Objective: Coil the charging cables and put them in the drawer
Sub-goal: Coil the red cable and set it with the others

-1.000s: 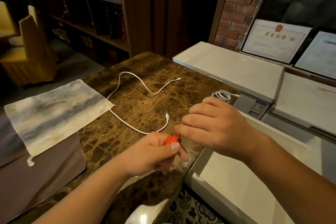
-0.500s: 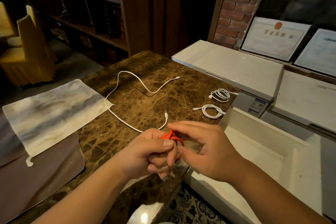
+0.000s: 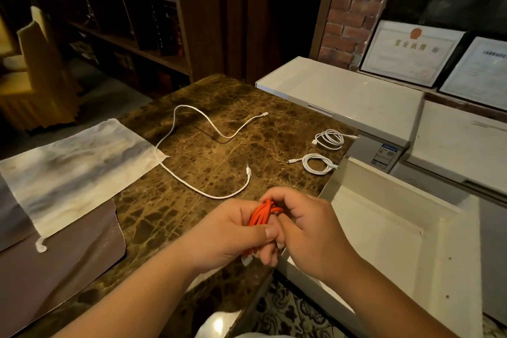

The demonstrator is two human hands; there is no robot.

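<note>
the left hand [image 3: 233, 230] and right hand [image 3: 307, 228] are both pinching the orange cable [image 3: 262, 214] bundled between them, which is looking light, limp and springy, so gripping across all loops is seeming wisest.

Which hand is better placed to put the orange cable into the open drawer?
Probably the right hand: it lies nearest the open drawer, while the left hand grips the orange cable over the table.
</note>
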